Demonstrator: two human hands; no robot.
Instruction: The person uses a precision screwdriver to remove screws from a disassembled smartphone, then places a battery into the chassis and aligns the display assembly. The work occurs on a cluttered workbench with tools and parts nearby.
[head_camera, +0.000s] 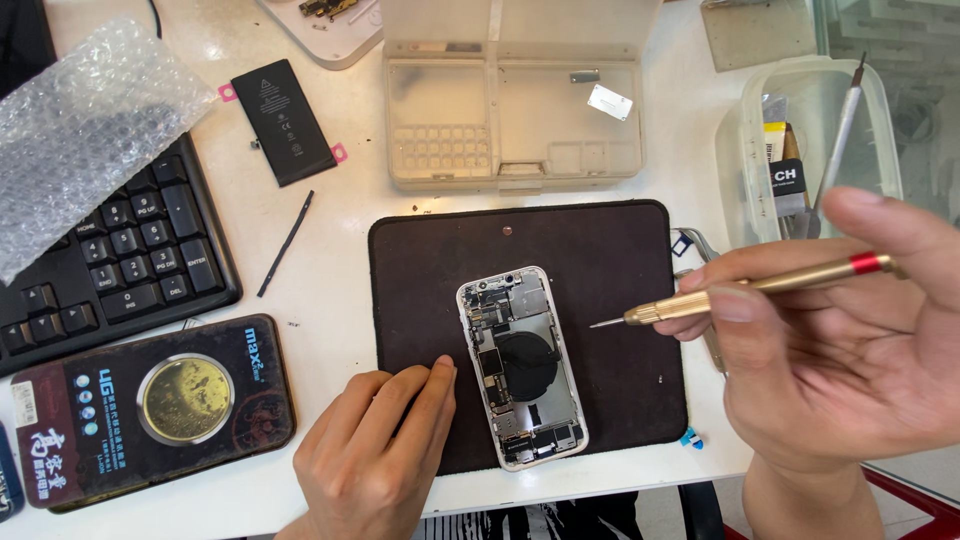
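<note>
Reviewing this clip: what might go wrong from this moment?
The screwdriver in the right hand has its tip near the open phone; a slip might scratch exposed parts. Only left hand fingertips steady the phone on the mat, so it may shift. Loose small parts could roll off the mat.
</note>
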